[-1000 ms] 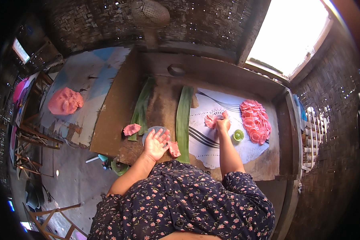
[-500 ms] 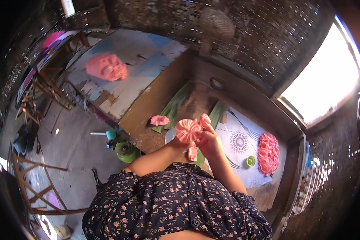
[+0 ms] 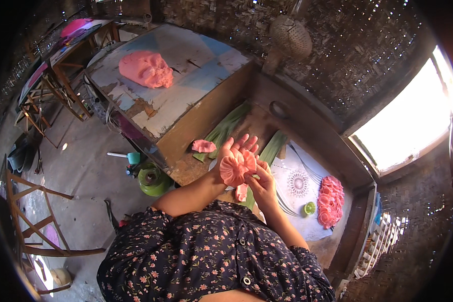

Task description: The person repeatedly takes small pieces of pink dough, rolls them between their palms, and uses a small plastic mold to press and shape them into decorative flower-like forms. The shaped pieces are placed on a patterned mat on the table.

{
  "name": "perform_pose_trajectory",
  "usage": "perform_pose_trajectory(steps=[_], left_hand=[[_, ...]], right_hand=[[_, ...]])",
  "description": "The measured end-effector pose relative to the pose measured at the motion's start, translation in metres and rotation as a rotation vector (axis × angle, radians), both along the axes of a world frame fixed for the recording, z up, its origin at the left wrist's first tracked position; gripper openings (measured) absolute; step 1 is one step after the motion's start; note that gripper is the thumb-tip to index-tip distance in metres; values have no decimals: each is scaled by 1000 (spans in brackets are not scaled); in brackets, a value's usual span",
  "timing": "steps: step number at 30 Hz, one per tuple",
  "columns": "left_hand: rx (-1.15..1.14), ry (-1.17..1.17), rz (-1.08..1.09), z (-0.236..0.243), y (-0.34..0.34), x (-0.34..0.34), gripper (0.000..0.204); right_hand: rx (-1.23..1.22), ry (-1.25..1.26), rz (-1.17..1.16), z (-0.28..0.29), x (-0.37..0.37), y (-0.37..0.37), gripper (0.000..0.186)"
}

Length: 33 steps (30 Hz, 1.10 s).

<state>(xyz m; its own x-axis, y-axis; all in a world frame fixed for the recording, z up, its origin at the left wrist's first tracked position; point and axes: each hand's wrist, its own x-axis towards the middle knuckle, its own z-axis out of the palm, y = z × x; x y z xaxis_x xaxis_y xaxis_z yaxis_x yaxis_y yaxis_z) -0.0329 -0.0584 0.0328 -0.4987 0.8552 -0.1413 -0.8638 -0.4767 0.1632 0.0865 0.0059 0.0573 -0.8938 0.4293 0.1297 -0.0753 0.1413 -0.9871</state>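
Observation:
A pink dough piece with pleated, ruffled folds rests on the palm of my left hand, whose fingers stretch out beyond it. My right hand pinches the dough's right edge between thumb and fingers. Close by, a small pink dough lump lies on a green leaf strip. Below my hands another pink dough piece shows in part. To the right, a small green ridged cup sits on a patterned pale sheet, beside a pile of shaped pink pieces.
A large pink dough mass lies on the worn white-and-blue raised table. Another leaf strip runs near my right hand. On the floor to the left are a green container, a turquoise dipper and a wooden frame.
My left fingers have spread out and the ruffled dough now lies turned on the palm. My right hand has lowered and come to its edge. The view has shifted slightly.

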Motion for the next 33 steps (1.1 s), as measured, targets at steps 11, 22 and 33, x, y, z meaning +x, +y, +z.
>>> perform_pose_trajectory(steps=[11,22,33], left_hand=[[-93,12,26,17,-1,2,53],[-197,116,121,13,-3,2,58],[122,139,-8,6,1,-6,61]], right_hand=[[686,88,-6,18,-4,-4,32],[1223,54,123,42,4,-16,63],[557,89,225,36,0,16,72]])
